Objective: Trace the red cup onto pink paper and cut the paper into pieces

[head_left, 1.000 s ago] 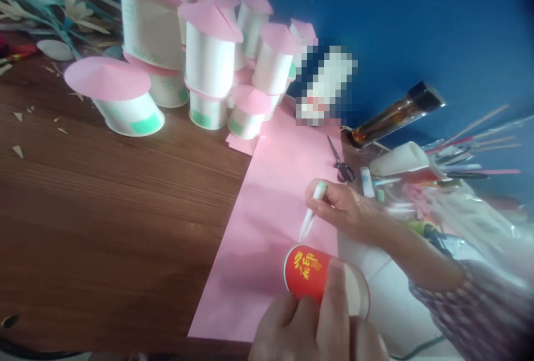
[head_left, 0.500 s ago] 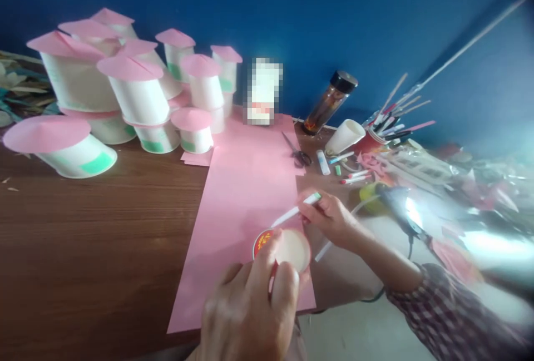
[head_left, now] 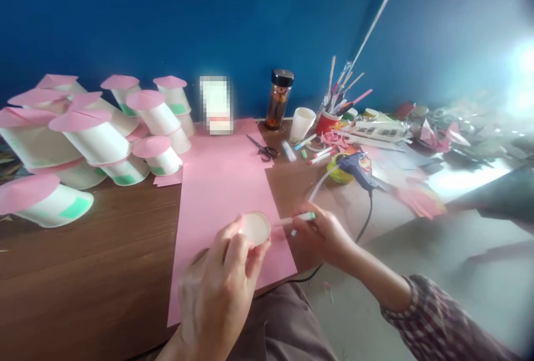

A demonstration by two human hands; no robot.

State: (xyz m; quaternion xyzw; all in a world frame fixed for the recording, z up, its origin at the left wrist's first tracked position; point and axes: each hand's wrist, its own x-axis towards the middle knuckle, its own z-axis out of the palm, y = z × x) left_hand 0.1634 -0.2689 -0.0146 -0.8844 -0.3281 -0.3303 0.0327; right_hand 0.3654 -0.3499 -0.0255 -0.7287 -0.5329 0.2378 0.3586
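Observation:
My left hand (head_left: 223,277) is closed around a small round thing with a pale disc-like face (head_left: 256,228), held over the pink paper sheet (head_left: 221,194). Its exact kind does not show. In my right hand (head_left: 323,230) is a white marker pen with a green end (head_left: 306,216), pinched between the fingers. The pen's other end points left toward the round thing and is blurred, so I cannot tell whether they touch.
Paper cups with pink cone roofs (head_left: 87,127) stand stacked at left. Behind lie scissors (head_left: 265,151), a dark-capped bottle (head_left: 279,99), a white cup (head_left: 302,123) and a red brush holder (head_left: 329,122). A glue gun (head_left: 357,169) with its cord is at right, near scrap paper.
The view has swung to the right. My left hand has turned the round thing, hiding its red and yellow print. The pen has moved from its upper edge to its right side.

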